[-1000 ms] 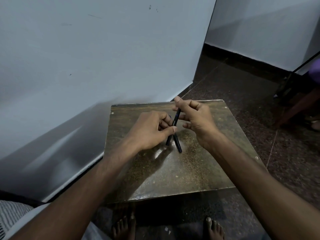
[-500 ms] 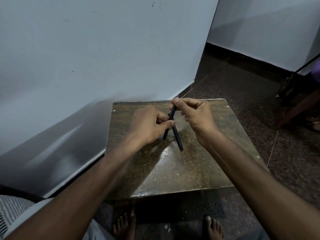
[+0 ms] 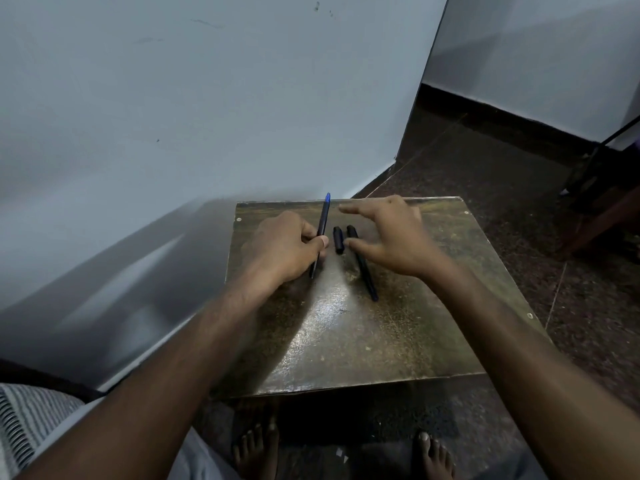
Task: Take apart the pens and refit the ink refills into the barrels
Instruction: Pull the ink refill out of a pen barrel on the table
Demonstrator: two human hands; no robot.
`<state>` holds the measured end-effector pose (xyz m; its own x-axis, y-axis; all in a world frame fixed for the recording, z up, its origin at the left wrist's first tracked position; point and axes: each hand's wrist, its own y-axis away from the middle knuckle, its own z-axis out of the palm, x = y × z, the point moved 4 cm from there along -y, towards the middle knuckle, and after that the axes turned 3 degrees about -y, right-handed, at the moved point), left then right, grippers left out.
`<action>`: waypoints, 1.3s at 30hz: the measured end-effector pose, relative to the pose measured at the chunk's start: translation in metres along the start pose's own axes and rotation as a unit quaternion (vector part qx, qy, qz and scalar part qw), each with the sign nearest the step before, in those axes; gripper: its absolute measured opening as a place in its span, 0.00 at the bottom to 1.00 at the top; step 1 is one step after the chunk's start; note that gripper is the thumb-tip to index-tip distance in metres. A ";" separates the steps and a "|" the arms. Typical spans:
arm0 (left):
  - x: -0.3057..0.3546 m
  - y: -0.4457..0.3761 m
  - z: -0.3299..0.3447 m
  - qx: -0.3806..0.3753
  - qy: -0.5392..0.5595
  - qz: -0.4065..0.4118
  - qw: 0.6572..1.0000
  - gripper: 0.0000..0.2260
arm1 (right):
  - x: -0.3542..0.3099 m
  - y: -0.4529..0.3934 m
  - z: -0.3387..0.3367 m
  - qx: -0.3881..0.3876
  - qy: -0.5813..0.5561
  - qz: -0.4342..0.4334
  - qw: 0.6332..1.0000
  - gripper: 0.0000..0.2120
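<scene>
Cap off, one pen in hand, the other waiting on the worktop

My left hand [image 3: 287,247] is closed around the blue pen [image 3: 322,230], thumb pressed on the barrel, its blue end pointing to the far edge of the worktop [image 3: 398,341]. My right hand [image 3: 388,233] hovers spread open and empty, fingers just over the short black cap [image 3: 338,240] and the black pen [image 3: 362,265], which lie side by side right of the blue one, the black pen angling toward the near right. My call: keep the left pinch firm at mid-barrel, bring the right fingertips to the far end of the blue pen, and twist or pull straight along its axis so the refill slides out unbent. I watch that cap, since it could roll.
</scene>
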<state>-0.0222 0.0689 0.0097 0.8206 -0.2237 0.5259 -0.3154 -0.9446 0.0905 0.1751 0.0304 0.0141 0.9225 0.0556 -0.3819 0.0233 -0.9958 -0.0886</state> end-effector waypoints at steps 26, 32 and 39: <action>0.021 0.004 0.004 0.046 -0.061 0.137 0.988 0.07 | 0.037 0.015 -0.036 0.214 -0.431 0.060 0.874 0.18; 0.022 0.004 0.007 0.043 -0.061 0.145 0.987 0.07 | 0.038 0.020 -0.040 0.195 -0.410 0.073 0.888 0.18; 0.022 0.004 0.008 0.034 -0.063 0.150 0.986 0.07 | 0.035 0.019 -0.039 0.188 -0.375 0.076 0.905 0.17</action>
<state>-0.0021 0.0582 0.0150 0.7493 -0.5200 0.4100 -0.5240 -0.8442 -0.1129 0.2226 0.0104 0.0347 0.3803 0.0947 -0.9200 -0.3442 -0.9088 -0.2359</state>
